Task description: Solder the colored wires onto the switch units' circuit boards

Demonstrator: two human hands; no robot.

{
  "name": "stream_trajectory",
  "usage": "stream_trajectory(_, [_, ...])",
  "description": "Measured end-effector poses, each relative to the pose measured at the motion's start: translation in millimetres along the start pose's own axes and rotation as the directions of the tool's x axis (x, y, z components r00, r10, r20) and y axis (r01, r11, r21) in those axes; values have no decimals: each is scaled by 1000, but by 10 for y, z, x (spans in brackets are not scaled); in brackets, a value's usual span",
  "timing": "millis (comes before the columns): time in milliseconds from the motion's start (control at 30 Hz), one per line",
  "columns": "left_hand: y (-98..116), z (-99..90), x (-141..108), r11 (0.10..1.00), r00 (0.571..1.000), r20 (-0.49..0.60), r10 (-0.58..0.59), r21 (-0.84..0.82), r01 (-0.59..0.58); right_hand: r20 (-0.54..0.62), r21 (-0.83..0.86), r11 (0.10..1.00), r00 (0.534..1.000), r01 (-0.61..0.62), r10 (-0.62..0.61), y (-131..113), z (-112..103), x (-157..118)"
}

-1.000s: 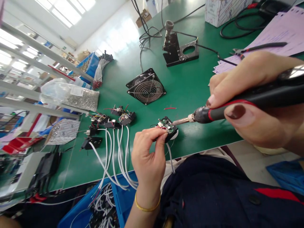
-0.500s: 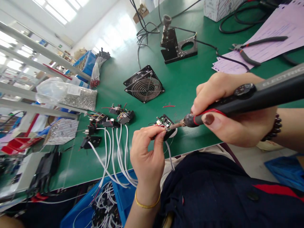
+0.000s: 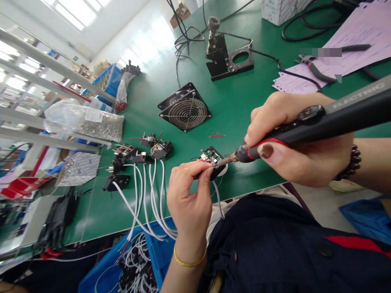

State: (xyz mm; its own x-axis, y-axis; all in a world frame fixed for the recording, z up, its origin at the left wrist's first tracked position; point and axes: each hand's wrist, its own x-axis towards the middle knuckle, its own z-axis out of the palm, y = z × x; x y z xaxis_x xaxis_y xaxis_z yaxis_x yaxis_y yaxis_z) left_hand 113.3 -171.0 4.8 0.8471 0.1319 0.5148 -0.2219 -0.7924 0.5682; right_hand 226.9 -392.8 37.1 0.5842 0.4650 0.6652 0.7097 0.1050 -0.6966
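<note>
My right hand (image 3: 293, 138) is closed round a black and grey soldering iron (image 3: 336, 126) with a red band. Its metal tip touches or nearly touches a small green circuit board (image 3: 216, 156) in a black housing (image 3: 217, 173) near the table's front edge. My left hand (image 3: 191, 191) is closed in a pinch at the board, just left of the tip. Bits of red wire show by its fingertips; the pinched end is mostly hidden. A pale cable (image 3: 217, 195) runs down from the housing towards my lap.
A fan with a wire guard (image 3: 187, 112) and a black iron stand (image 3: 218, 61) are farther back. Cutting pliers (image 3: 317, 69) lie on pink papers (image 3: 295, 83). Several wired black units (image 3: 161, 149) sit left, their white cables reaching a blue bin (image 3: 159, 260). A red wire piece (image 3: 217, 135) lies behind the board.
The iron and my right hand have shifted very slightly left, with the tip still at the board. My left hand keeps its pinch in nearly the same place.
</note>
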Motion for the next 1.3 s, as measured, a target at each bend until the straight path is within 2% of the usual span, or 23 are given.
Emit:
stream_trajectory(467, [-2, 18, 3, 999, 999, -19, 26, 23, -26, -14, 31, 999, 999, 43, -42, 44, -19, -8])
stream_trajectory(567, [1, 24, 1, 1000, 999, -23, 25, 19, -25, -80, 4, 999, 996, 51, -50, 38, -35, 3])
stream_trajectory(700, [-1, 29, -1, 1000, 999, -24, 23, 18, -23, -147, -13, 993, 982, 119, -120, 64, -57, 48])
stream_trajectory(833, [-4, 33, 7, 999, 999, -26, 33, 12, -32, -128, 0, 993, 984, 122, -121, 70, -51, 56])
stream_trajectory(1033, [-4, 46, 15, 1000, 999, -25, 29, 2, -29, -107, 3, 1000, 994, 30, -29, 11, -4, 23])
stream_trajectory(1300, [-1, 41, 5, 999, 999, -29, 41, -1, -41, -134, -33, 994, 985, 104, -108, 69, -8, 30])
